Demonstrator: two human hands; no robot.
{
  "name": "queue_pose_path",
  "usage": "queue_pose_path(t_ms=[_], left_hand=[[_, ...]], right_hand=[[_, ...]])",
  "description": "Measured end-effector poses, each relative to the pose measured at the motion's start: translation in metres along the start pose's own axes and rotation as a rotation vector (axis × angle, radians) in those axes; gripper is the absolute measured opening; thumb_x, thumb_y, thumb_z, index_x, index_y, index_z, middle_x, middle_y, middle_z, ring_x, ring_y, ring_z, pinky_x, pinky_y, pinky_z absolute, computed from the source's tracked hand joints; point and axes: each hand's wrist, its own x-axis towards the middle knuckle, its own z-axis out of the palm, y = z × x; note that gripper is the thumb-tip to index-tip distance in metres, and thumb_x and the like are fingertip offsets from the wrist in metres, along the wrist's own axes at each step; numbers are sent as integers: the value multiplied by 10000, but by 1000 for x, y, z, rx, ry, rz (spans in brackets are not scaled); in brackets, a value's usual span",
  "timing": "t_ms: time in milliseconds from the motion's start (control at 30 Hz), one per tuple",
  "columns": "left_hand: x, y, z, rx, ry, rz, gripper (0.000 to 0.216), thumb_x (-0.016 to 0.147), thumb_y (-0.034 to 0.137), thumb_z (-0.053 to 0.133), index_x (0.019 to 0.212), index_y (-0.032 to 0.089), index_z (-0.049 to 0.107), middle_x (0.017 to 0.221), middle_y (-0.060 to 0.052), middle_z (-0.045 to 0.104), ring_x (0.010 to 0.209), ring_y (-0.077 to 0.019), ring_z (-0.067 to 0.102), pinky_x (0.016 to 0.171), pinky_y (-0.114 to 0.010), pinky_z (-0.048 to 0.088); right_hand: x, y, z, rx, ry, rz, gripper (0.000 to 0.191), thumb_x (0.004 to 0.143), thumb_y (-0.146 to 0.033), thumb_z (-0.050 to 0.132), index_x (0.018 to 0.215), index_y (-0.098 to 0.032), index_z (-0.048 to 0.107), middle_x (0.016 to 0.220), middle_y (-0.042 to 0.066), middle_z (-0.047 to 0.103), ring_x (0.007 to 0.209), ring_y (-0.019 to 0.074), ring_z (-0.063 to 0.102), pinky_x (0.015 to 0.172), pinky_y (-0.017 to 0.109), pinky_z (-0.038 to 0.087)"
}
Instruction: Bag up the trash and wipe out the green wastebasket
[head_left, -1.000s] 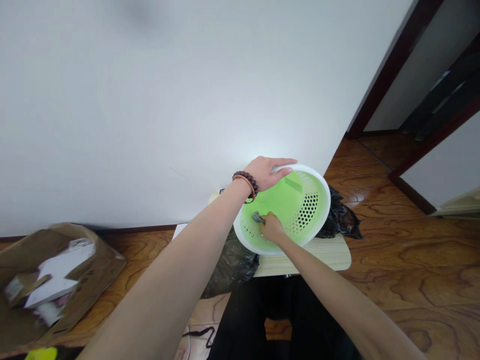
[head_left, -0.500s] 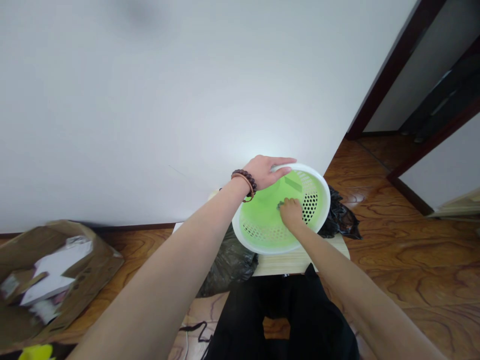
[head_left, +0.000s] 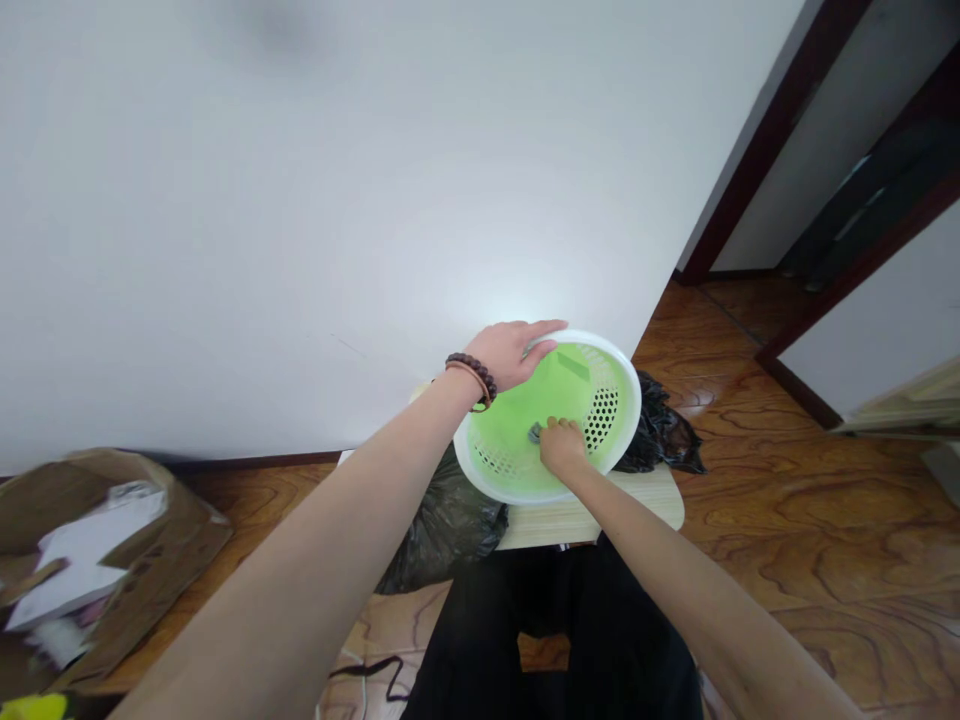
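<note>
A round plastic basket [head_left: 634, 405] with a white outside and rim, a green inside and perforated sides tilts toward me on a pale wooden stool [head_left: 664, 492]. At its far rim, my left hand [head_left: 510, 352] has its thumb inside and fingers over the edge, gripping it. My right hand [head_left: 562, 447] reaches inside, fingers closed round a small grey thing [head_left: 535, 432] pressed near the green bottom. Most of that thing is hidden by the fingers, so its kind is unclear. A beaded bracelet [head_left: 478, 378] circles my left wrist.
A white wall [head_left: 337, 200] rises right behind the stool. Dark plastic bags [head_left: 457, 525] lie by the stool's left side and at its right. An open cardboard box [head_left: 176, 545] with papers stands on the wooden floor [head_left: 795, 520] at the left. A doorway is at the right.
My right hand has slid toward me inside the basket, and more of the grey thing shows. My left hand keeps its hold on the rim. The whole view has shifted slightly.
</note>
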Motion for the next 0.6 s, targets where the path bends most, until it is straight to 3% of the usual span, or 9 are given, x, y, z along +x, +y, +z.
queue_pose_path(t_ms=[133,233,333,467,600], left_hand=[[-21,11,-8,306,-32,-149,467,918,362,194,1349,237,323,1109,-105,571,875,-240,577,718,-383,426],[-22,20,-17,437,-75,-97,459,890,224,257,1347,204,300,1277,-131,446,998,-254,502,697,-356,416],[-7,29,-21,481,-105,-7,639,824,107,325,1405,299,142,1414,-84,286,1093,-251,428,715,-331,410],[17,26,-18,414,-201,-25,705,788,162,424,1400,362,137,1225,-84,469,991,-238,500,753,-331,402],[25,11,-9,183,-200,-75,553,829,309,388,1365,367,268,1111,-56,511,865,-200,556,763,-330,414]], right_hand=[[-11,11,-8,-43,63,0,327,862,-127,363,971,-134,671,1046,180,578,968,255,514,814,366,308],[-14,8,-11,-56,94,-19,309,853,-123,386,953,-122,678,1026,181,586,952,258,511,802,364,302],[-13,4,-12,-74,117,-46,288,841,-121,413,926,-117,687,990,174,599,946,262,505,800,365,295],[-9,13,-11,-103,122,-74,275,836,-117,424,916,-111,687,988,185,595,949,260,494,798,368,286],[-1,30,-8,-111,150,-56,278,836,-105,416,902,-101,686,982,192,585,934,260,493,793,374,288]])
